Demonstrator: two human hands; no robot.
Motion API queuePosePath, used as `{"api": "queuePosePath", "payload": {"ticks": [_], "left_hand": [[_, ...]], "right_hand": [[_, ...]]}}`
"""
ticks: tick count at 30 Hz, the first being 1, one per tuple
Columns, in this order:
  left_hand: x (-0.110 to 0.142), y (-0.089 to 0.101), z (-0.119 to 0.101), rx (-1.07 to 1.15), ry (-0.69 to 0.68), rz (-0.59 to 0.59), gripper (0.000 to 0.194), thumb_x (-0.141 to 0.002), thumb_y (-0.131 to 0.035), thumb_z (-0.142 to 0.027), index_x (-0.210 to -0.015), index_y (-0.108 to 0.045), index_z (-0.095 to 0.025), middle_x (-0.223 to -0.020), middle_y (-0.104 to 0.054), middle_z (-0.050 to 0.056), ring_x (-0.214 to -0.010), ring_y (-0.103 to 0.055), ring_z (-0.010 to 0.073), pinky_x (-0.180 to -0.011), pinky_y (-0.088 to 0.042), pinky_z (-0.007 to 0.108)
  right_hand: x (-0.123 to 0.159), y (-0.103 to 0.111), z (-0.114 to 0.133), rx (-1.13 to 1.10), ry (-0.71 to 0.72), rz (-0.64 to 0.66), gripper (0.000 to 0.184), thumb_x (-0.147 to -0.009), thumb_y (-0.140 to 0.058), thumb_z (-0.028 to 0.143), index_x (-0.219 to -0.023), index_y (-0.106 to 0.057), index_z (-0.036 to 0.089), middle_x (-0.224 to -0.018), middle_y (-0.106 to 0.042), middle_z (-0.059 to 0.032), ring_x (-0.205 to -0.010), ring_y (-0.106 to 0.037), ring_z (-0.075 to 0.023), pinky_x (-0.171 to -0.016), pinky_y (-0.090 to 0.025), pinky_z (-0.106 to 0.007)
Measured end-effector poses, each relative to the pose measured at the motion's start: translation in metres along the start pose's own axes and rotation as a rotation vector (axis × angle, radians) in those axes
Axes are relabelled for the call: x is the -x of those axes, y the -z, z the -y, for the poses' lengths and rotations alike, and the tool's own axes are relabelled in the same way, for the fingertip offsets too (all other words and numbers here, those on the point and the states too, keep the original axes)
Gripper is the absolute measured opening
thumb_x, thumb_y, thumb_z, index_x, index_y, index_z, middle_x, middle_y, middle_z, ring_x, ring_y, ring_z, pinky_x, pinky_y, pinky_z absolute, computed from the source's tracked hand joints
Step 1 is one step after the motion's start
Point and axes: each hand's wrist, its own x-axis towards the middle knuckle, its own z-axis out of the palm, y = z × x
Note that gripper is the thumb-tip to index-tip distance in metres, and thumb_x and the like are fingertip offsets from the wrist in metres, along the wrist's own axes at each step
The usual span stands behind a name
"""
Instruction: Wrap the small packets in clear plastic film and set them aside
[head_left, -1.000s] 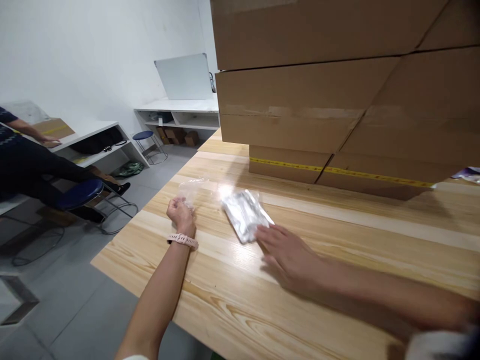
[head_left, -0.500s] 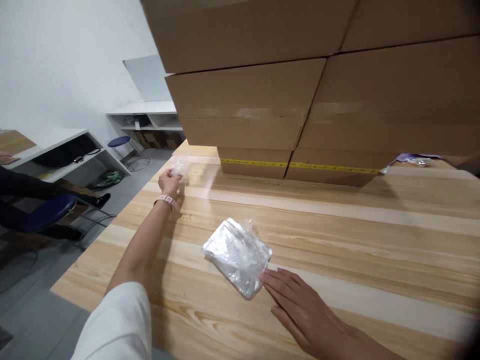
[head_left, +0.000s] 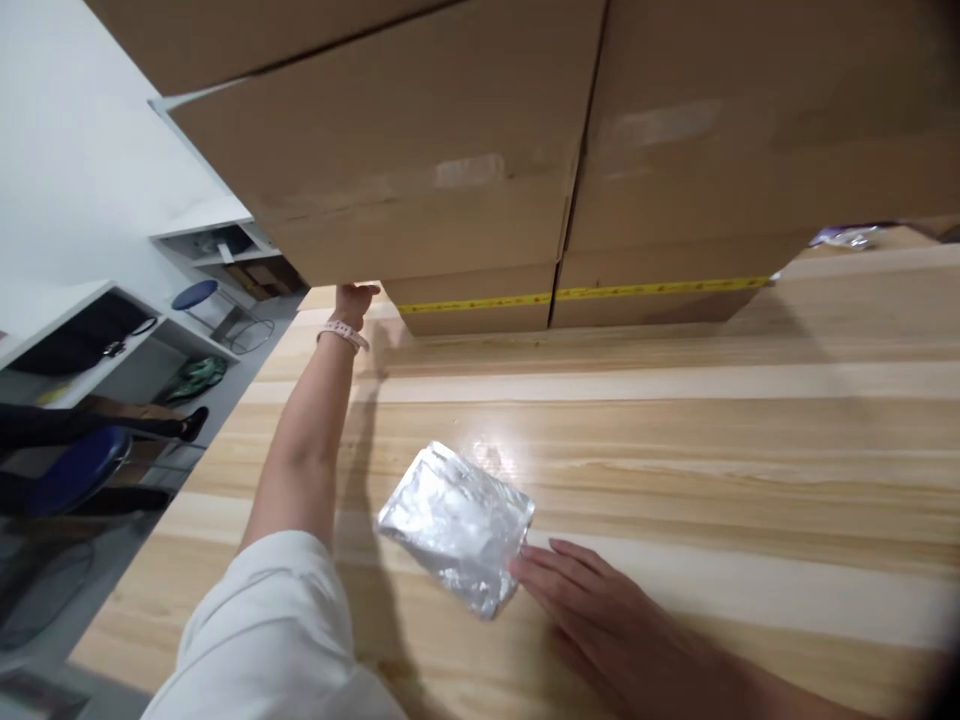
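Note:
A shiny silver foil pouch point(head_left: 461, 525) lies flat on the wooden table, with clear wrinkled plastic over it. My right hand point(head_left: 592, 610) rests beside its lower right edge, fingers stretched out and touching the corner, gripping nothing. Far forward at the left reaches my left hand point(head_left: 355, 300), a pink watch band point(head_left: 343, 333) on its wrist. It is beneath the overhanging edge of the stacked cardboard boxes, which hides most of its fingers. Whether it holds anything is not visible.
Large cardboard boxes point(head_left: 420, 190) are stacked across the back, overhanging a lower box with yellow tape point(head_left: 480, 303). A purple and clear package point(head_left: 851, 237) shows at the far right. Left of the table point(head_left: 675, 440) are a blue stool point(head_left: 82, 470), a person's leg and white shelving.
My left hand, earlier with a clear plastic bag, has moved forward under the boxes; the bag is out of sight. My right hand stays by the pouch. The view has turned right.

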Motion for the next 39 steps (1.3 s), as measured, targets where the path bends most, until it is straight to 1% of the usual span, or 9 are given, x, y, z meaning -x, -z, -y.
{"api": "queuePosePath", "payload": {"ticks": [5, 8, 10, 13, 18, 23, 27, 31, 39], "left_hand": [[0.109, 0.096, -0.007, -0.005, 0.105, 0.434, 0.040, -0.073, -0.077, -0.011, -0.112, -0.072, -0.011, -0.108, -0.071, 0.009, -0.094, -0.067, 0.0204, -0.087, -0.052, 0.032], [0.204, 0.145, -0.023, 0.018, 0.269, 0.449, 0.034, -0.061, -0.088, -0.012, -0.094, -0.078, -0.015, -0.095, -0.072, 0.009, -0.079, -0.065, 0.0187, -0.065, -0.048, 0.022], [0.256, 0.157, -0.029, -0.008, 0.223, 0.504, 0.033, -0.060, -0.089, -0.017, -0.091, -0.079, -0.018, -0.090, -0.072, 0.010, -0.073, -0.063, 0.0197, -0.058, -0.047, 0.023], [0.303, 0.143, -0.027, -0.002, 0.138, 0.620, 0.040, -0.065, -0.088, -0.024, -0.104, -0.079, -0.020, -0.090, -0.071, 0.010, -0.070, -0.063, 0.0207, -0.057, -0.048, 0.026], [0.322, 0.069, -0.029, 0.169, 0.059, 0.699, 0.053, -0.068, -0.085, -0.021, -0.119, -0.073, -0.021, -0.117, -0.068, 0.013, -0.090, -0.066, 0.0239, -0.075, -0.053, 0.032], [0.336, 0.009, -0.052, 0.202, -0.184, 0.490, 0.072, -0.063, -0.087, -0.016, -0.131, -0.063, -0.025, -0.148, -0.044, 0.016, -0.133, -0.048, 0.0343, -0.104, -0.044, 0.044], [0.357, 0.005, -0.057, 0.124, -0.180, 0.308, 0.059, -0.066, -0.084, -0.020, -0.121, -0.064, -0.022, -0.125, -0.054, 0.014, -0.119, -0.054, 0.0320, -0.095, -0.046, 0.043], [0.378, 0.015, -0.045, 0.299, 0.072, 0.385, 0.037, -0.068, -0.077, -0.017, -0.103, -0.063, -0.019, -0.094, -0.057, 0.004, -0.073, -0.056, 0.0162, -0.071, -0.047, 0.032], [0.384, 0.022, -0.038, 0.530, 0.170, 0.512, 0.045, -0.060, -0.078, -0.019, -0.102, -0.060, -0.018, -0.098, -0.064, 0.007, -0.080, -0.062, 0.0166, -0.074, -0.051, 0.032]], "right_hand": [[0.001, -0.007, 0.001, -0.070, -0.012, 0.004, 0.060, -0.099, -0.047, 0.015, -0.158, -0.036, 0.015, -0.151, -0.056, -0.0109, -0.142, -0.050, -0.0222, -0.121, -0.043, -0.046], [-0.001, -0.013, 0.001, -0.051, 0.020, -0.069, 0.053, -0.100, -0.045, 0.014, -0.152, -0.046, 0.018, -0.147, -0.060, -0.0112, -0.138, -0.054, -0.0223, -0.119, -0.043, -0.047], [-0.004, -0.012, 0.002, -0.054, 0.048, -0.097, 0.046, -0.100, -0.045, 0.015, -0.145, -0.055, 0.019, -0.143, -0.063, -0.0106, -0.133, -0.058, -0.0219, -0.115, -0.046, -0.046], [-0.009, -0.007, -0.001, -0.120, -0.036, -0.212, 0.033, -0.101, -0.046, 0.019, -0.127, -0.067, 0.022, -0.130, -0.071, -0.0089, -0.122, -0.064, -0.0212, -0.105, -0.052, -0.042], [-0.016, -0.002, -0.027, -0.102, -0.542, -0.446, 0.033, -0.097, -0.049, 0.034, -0.124, -0.066, 0.022, -0.129, -0.068, -0.0122, -0.122, -0.059, -0.0312, -0.103, -0.047, -0.052], [-0.011, 0.000, -0.052, -0.081, -0.552, -0.445, 0.040, -0.096, -0.051, 0.041, -0.128, -0.065, 0.023, -0.134, -0.065, -0.0124, -0.128, -0.054, -0.0322, -0.108, -0.041, -0.052], [0.007, 0.001, -0.046, 0.029, -0.634, -0.496, 0.055, -0.089, -0.063, 0.054, -0.133, -0.063, 0.022, -0.150, -0.051, -0.0172, -0.140, -0.043, -0.0367, -0.110, -0.039, -0.056], [0.016, 0.000, -0.025, 0.071, -0.557, -0.377, 0.047, -0.093, -0.061, 0.052, -0.131, -0.066, 0.025, -0.152, -0.050, -0.0129, -0.144, -0.039, -0.0347, -0.115, -0.035, -0.055], [-0.005, 0.009, -0.020, 0.040, -0.480, -0.183, 0.070, -0.086, -0.072, 0.052, -0.148, -0.054, 0.024, -0.161, -0.040, -0.0177, -0.147, -0.039, -0.0377, -0.117, -0.032, -0.055]]}}
